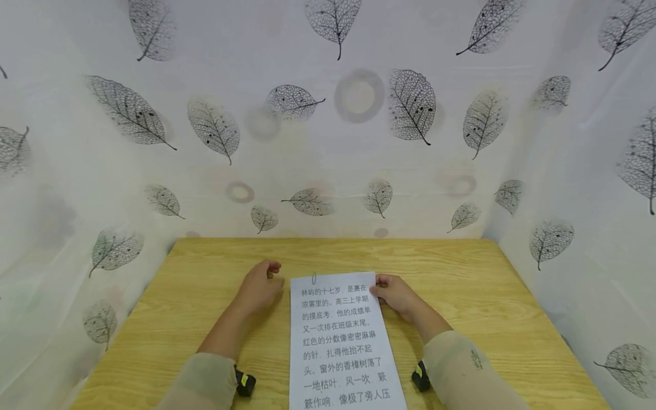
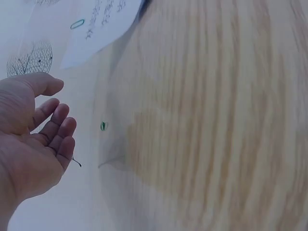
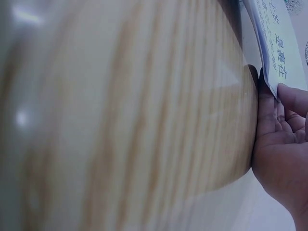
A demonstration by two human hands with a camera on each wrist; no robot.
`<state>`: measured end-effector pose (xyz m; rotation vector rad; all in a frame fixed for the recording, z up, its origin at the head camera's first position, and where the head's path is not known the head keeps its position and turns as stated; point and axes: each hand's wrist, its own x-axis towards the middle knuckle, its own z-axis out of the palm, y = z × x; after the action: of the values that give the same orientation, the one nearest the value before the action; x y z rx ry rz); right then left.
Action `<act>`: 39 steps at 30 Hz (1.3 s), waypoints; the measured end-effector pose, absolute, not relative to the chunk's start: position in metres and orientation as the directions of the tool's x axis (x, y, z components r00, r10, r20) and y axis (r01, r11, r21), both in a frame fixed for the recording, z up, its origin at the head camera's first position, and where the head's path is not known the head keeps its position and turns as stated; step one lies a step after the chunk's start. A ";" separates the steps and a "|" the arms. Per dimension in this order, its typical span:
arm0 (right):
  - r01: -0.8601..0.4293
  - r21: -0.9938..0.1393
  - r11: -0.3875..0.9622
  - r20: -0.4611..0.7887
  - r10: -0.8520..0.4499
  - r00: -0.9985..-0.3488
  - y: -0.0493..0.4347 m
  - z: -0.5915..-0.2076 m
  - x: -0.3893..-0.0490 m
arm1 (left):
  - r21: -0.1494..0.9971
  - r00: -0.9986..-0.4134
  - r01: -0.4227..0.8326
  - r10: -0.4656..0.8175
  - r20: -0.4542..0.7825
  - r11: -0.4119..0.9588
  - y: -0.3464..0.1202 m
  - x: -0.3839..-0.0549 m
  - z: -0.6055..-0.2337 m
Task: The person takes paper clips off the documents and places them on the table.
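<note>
Sheets of white paper printed with Chinese characters extend toward me over the table. A green paper clip sits on their top edge, near the left corner, and also shows in the left wrist view. My right hand pinches the top right corner, thumb above and fingers beneath, as the right wrist view shows. Left of the paper, my left hand hangs with loosely curled fingers and holds nothing. A small green object lies on the table just beyond those fingertips.
The wood-grain table ends at a white curtain with leaf prints, which hangs behind it and along both sides. Black devices sit at my left wrist and right wrist, beside the paper.
</note>
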<state>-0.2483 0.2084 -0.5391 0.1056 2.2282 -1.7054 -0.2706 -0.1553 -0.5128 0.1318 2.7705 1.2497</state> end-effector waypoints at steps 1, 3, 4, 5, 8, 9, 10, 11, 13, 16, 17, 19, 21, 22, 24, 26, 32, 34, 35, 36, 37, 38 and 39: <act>0.255 -0.925 0.281 -0.303 -0.143 -0.942 0.208 -0.539 -0.249 | 0.757 -0.992 0.033 0.116 -0.057 0.653 -0.152 -0.270 -0.511; 0.253 -0.926 0.279 -0.301 -0.145 -0.942 0.208 -0.539 -0.249 | 0.764 -0.992 0.031 0.115 -0.056 0.644 -0.146 -0.270 -0.509; 0.252 -0.927 0.278 -0.300 -0.144 -0.943 0.208 -0.539 -0.249 | 0.764 -0.991 0.035 0.119 -0.055 0.645 -0.143 -0.269 -0.508; 0.252 -0.927 0.277 -0.299 -0.144 -0.943 0.208 -0.539 -0.249 | 0.765 -0.991 0.037 0.122 -0.054 0.642 -0.140 -0.269 -0.507; 0.251 -0.928 0.275 -0.297 -0.142 -0.944 0.208 -0.539 -0.249 | 0.767 -0.991 0.049 0.130 -0.045 0.639 -0.131 -0.267 -0.506; 0.251 -0.929 0.274 -0.297 -0.143 -0.944 0.208 -0.539 -0.249 | 0.767 -0.990 0.058 0.133 -0.036 0.639 -0.128 -0.267 -0.506; 0.250 -0.929 0.273 -0.296 -0.144 -0.944 0.208 -0.539 -0.249 | 0.769 -0.990 0.066 0.137 -0.028 0.636 -0.125 -0.267 -0.505; 0.249 -0.929 0.273 -0.295 -0.145 -0.944 0.208 -0.539 -0.249 | 0.770 -0.990 0.072 0.138 -0.021 0.634 -0.122 -0.266 -0.505; 0.242 -0.931 0.272 -0.290 -0.151 -0.945 0.209 -0.539 -0.249 | 0.774 -0.991 0.077 0.134 -0.011 0.628 -0.116 -0.266 -0.505; 0.229 -0.934 0.276 -0.279 -0.160 -0.947 0.209 -0.539 -0.250 | 0.772 -0.989 0.094 0.147 0.002 0.629 -0.109 -0.267 -0.504; 0.226 -0.934 0.277 -0.277 -0.162 -0.947 0.210 -0.539 -0.250 | 0.769 -0.989 0.096 0.151 0.000 0.632 -0.107 -0.267 -0.504; 0.222 -0.936 0.274 -0.274 -0.167 -0.947 0.210 -0.540 -0.251 | 0.759 -0.987 0.099 0.161 -0.007 0.643 -0.103 -0.267 -0.504; 0.226 -0.936 0.268 -0.277 -0.167 -0.946 0.210 -0.540 -0.251 | 0.744 -0.986 0.104 0.169 -0.012 0.660 -0.100 -0.268 -0.506; 0.230 -0.936 0.266 -0.280 -0.167 -0.945 0.210 -0.541 -0.251 | 0.740 -0.985 0.104 0.172 -0.015 0.665 -0.098 -0.268 -0.507; 0.237 -0.935 0.263 -0.286 -0.168 -0.943 0.210 -0.542 -0.250 | 0.735 -0.983 0.109 0.182 -0.020 0.669 -0.096 -0.268 -0.509; 0.241 -0.934 0.262 -0.289 -0.164 -0.943 0.210 -0.542 -0.249 | 0.725 -0.981 0.117 0.193 -0.022 0.679 -0.095 -0.268 -0.512; 0.235 -0.937 0.258 -0.282 -0.166 -0.945 0.210 -0.543 -0.250 | 0.696 -0.974 0.126 0.221 -0.047 0.707 -0.091 -0.268 -0.516; 0.232 -0.938 0.258 -0.281 -0.171 -0.944 0.211 -0.544 -0.250 | 0.690 -0.972 0.132 0.228 -0.049 0.712 -0.090 -0.268 -0.517; 0.232 -0.938 0.257 -0.281 -0.173 -0.944 0.211 -0.544 -0.250 | 0.691 -0.972 0.133 0.229 -0.048 0.711 -0.090 -0.269 -0.517; 0.233 -0.938 0.257 -0.282 -0.173 -0.944 0.211 -0.544 -0.250 | 0.688 -0.971 0.140 0.234 -0.045 0.712 -0.090 -0.269 -0.517; 0.235 -0.938 0.256 -0.283 -0.172 -0.943 0.211 -0.544 -0.250 | 0.687 -0.971 0.144 0.237 -0.042 0.712 -0.090 -0.269 -0.517; 0.234 -0.937 0.258 -0.284 -0.173 -0.943 0.211 -0.544 -0.250 | 0.688 -0.970 0.146 0.239 -0.040 0.711 -0.091 -0.269 -0.518; 0.235 -0.937 0.259 -0.285 -0.173 -0.943 0.211 -0.544 -0.250 | 0.689 -0.970 0.147 0.240 -0.040 0.710 -0.091 -0.269 -0.518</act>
<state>-0.2504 0.2111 -0.5436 0.0570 2.2064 -1.7303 -0.2693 -0.0908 -0.5177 0.3170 2.7865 1.1066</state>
